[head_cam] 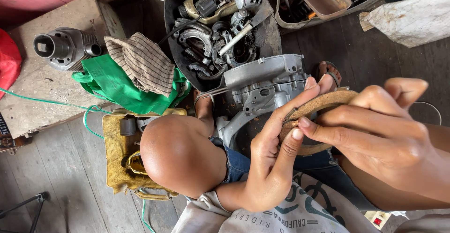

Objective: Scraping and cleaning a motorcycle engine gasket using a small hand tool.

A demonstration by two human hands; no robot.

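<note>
We have the big silver engine casing (262,90) sitting below us, propped against our bent knee (180,155), and behind it a black tray (267,36) crammed with metal parts. Off to the left lie a green bag (115,85), a striped cloth (143,62) and a grey cylinder (63,48).

Up close, we hold a brown ring-shaped friction disc (323,102) over the casing with 2 hands. Our left hand (269,162) is clamped on its near edge, thumb and forefinger pinching the rim. Our right hand (375,134) is closed over the far side, forefinger pressing at the same spot. So the disc sits between both grips, its arc curving up past the right knuckles.

The risk, as we judge it: a fingertip pinch on a thin rim could slip, and the disc would drop onto the casing or into the clutter. Hard pressing at 1 point could also chip the lining.
</note>
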